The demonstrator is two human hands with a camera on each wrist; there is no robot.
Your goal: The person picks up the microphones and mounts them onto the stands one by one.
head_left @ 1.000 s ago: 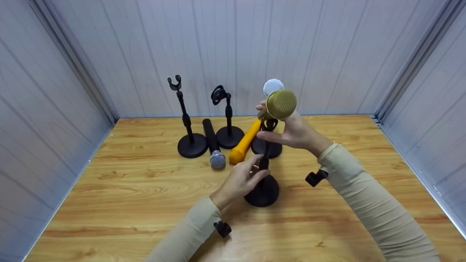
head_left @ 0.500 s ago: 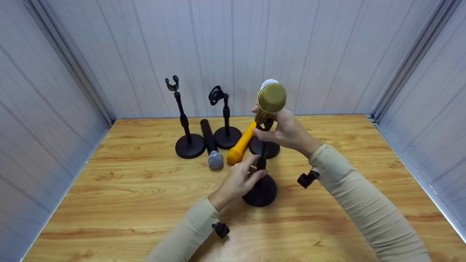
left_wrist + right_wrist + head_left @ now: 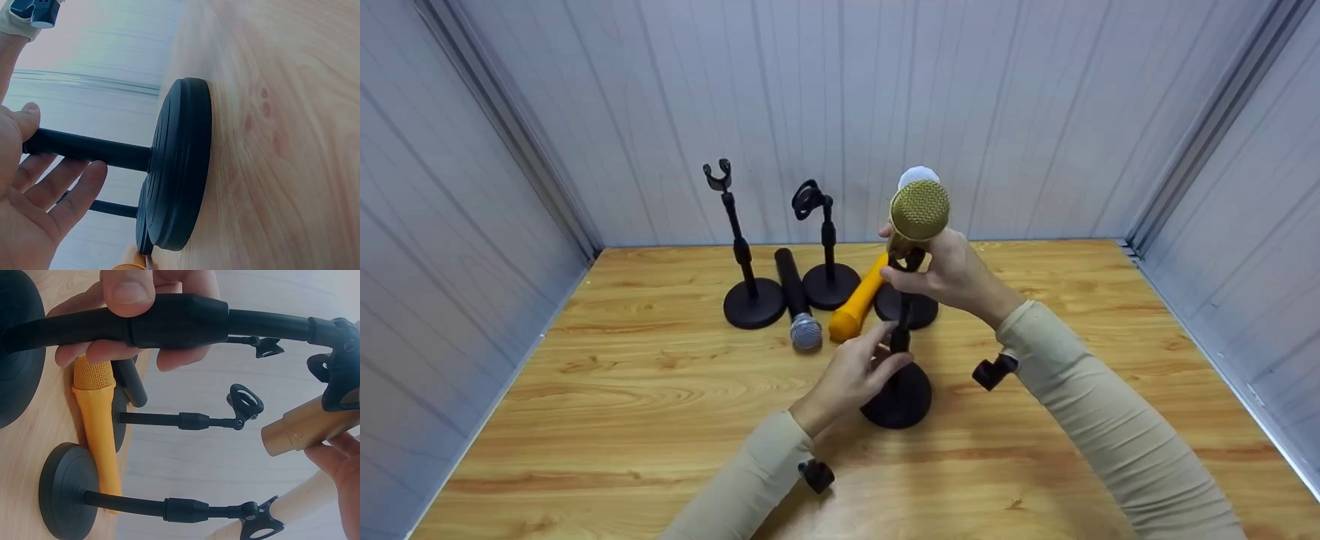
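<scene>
My right hand (image 3: 960, 274) holds a gold microphone (image 3: 919, 210) by its body, head up and tilted towards me. In the right wrist view, the gold handle (image 3: 306, 424) lies at the black clip (image 3: 340, 379) atop the nearest microphone stand (image 3: 896, 401); whether it sits fully inside is unclear. My left hand (image 3: 851, 375) grips that stand's pole, thumb (image 3: 130, 295) on one side and fingers on the other. The stand's round base (image 3: 180, 163) rests on the table. Behind it, another stand (image 3: 188, 511) bears a white microphone (image 3: 919, 175), mostly hidden in the head view.
Two stands with bare clips, one at the left (image 3: 754, 304) and one in the middle (image 3: 830, 286), stand farther back. Between the bases lie a black microphone with a silver head (image 3: 805, 330) and an orange microphone (image 3: 855, 307). Panel walls (image 3: 840, 97) enclose the wooden table (image 3: 660, 420).
My right hand has shifted left with the gold microphone, which has then come down slightly towards the clip. My left hand keeps its grip on the stand.
</scene>
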